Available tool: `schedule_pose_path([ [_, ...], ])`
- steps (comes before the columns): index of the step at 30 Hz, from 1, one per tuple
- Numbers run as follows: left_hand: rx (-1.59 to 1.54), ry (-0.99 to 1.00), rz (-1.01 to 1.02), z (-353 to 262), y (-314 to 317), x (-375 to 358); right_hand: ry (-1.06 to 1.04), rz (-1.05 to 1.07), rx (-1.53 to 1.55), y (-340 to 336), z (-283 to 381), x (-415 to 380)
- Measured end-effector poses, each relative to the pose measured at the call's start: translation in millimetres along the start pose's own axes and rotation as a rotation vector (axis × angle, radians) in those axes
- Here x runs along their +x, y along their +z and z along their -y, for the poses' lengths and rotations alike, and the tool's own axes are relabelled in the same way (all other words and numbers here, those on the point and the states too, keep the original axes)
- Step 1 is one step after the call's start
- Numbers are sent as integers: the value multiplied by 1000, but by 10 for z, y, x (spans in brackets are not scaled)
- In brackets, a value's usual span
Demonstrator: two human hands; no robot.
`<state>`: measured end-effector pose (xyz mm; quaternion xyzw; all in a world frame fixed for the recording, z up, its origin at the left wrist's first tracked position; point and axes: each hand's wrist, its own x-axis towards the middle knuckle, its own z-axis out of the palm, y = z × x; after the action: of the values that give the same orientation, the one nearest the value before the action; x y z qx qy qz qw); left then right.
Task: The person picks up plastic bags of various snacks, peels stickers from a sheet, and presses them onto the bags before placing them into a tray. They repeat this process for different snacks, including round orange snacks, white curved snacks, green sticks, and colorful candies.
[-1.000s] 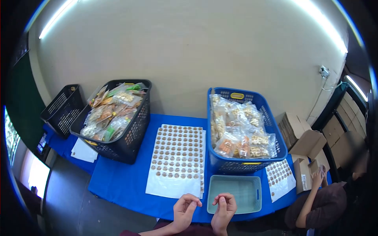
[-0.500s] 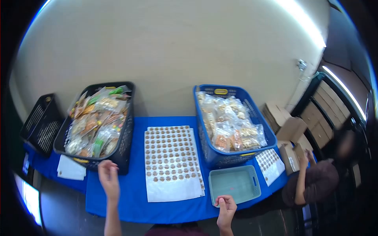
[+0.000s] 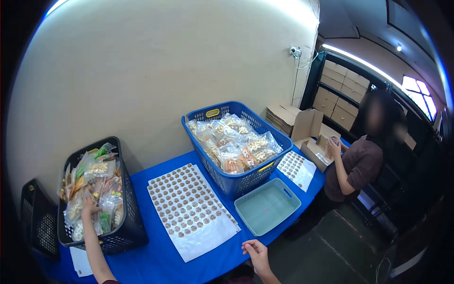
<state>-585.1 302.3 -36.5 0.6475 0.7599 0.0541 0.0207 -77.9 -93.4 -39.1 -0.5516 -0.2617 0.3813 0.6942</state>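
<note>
Head view: left hand (image 3: 90, 205) among crinkly packets (image 3: 98, 169), grip unclear; right hand (image 3: 257, 252) curled, narrowly open, near rectangular tub (image 3: 265, 218).

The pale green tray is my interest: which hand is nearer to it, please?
Right. The right hand is just in front of the tray; the left hand reaches into the filled black basket.

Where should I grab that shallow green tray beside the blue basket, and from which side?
I'd take the shallow green tray by the slot in its right end wall, coming from the right with the right hand. The opening lets fingers hook under the rim. The tray sits upright, so the other hand could steady the opposite rim.
</note>
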Motion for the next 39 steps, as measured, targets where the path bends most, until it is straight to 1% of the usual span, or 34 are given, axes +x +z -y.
schedule_pose_path([
  [2,-19,-23,-98,-70,-54,-86,4,35,-8,44,-33,-14],
  [3,-132,51,-186,-107,-136,-206,7,61,-2,83,-20,-12],
  [6,-86,-21,-104,100,-13,-28,13,139,1,159,-35,15],
  [7,-95,5,-179,-16,-137,-178,15,154,-1,197,-15,22],
  [10,-173,-16,-254,-275,-422,-469,17,192,17,220,-43,26],
  [11,-256,75,-365,-305,-434,-477,18,209,28,236,-63,33],
  [13,-406,255,-580,-345,-460,-538,-204,132,-175,267,44,47],
  [14,-509,246,-661,-373,-513,-629,-309,95,-278,258,144,66],
  [16,-716,224,-821,-777,-752,-1054,-775,-46,-804,158,487,229],
  [18,-863,255,-921,-1058,-877,-1571,-930,-187,-969,107,735,416],
  [19,-944,274,-974,-1182,-929,-1757,-990,-215,-911,149,895,527],
  [20,-978,298,-956,-1240,-913,-1914,-1054,-246,-852,192,1039,626],
  [22,-1055,347,-927,-1307,-807,-2230,-1134,-242,-812,257,1230,792],
  [23,-1019,400,-881,-1362,-808,-2355,-1174,-238,-791,275,1288,842],
  [25,-935,500,-781,-1446,-836,-2595,-1189,-131,-756,182,1268,925],
  [26,-964,542,-739,-1490,-849,-2691,-1190,-77,-735,166,1237,937],
  [27,-890,584,-756,-1492,-855,-2782,-1220,-150,-702,261,1276,902],
  [28,-813,627,-772,-1478,-854,-2875,-1238,-143,-710,272,1269,884],
  [30,-755,724,-831,-1429,-835,-3074,-1266,-136,-718,217,1241,848],
  [31,-866,720,-812,-1418,-793,-3191,-1282,-151,-733,213,1253,813],
  [32,-948,670,-806,-1402,-747,-3319,-1272,-153,-720,206,1248,766],
  [34,-1228,532,-773,-1340,-509,-3465,-1259,-160,-699,207,1237,705],
  [35,-1240,414,-789,-1360,-454,-3516,-1228,-154,-694,219,1183,678],
  [37,-1267,175,-820,-1485,-420,-3602,-995,0,-558,288,1022,599],
  [38,-1248,160,-777,-1517,-392,-3603,-880,78,-491,341,915,559],
  [39,-1232,144,-735,-1551,-352,-3594,-639,211,-347,394,717,532],
])
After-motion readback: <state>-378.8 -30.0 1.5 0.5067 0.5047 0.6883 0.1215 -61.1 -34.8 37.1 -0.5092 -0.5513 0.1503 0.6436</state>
